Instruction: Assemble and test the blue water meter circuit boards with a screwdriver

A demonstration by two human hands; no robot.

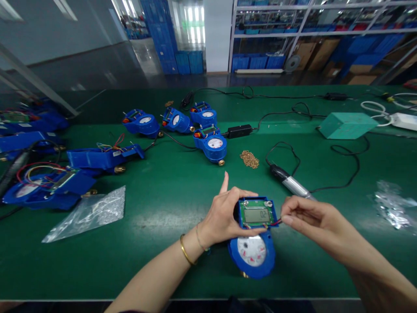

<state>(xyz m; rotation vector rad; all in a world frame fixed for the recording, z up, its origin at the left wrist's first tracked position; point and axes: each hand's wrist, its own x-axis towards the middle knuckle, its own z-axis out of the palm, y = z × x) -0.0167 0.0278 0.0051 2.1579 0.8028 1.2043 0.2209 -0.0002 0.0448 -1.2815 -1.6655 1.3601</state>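
A blue water meter with a round dial lies near the table's front edge. Its upper box holds a green circuit board with a lit LCD screen and two screws at the top corners. My left hand is closed around the box, thumb below the screen and fingers along the top. At the box's right side, my right hand pinches thin red and black wires that come out of the board. The wire ends are hidden by my fingertips.
Several blue meters stand farther back; more lie at the left beside a plastic bag of screws. Brass screws form a pile ahead. An electric screwdriver, a green box, cables and clear plastic pieces are on the right.
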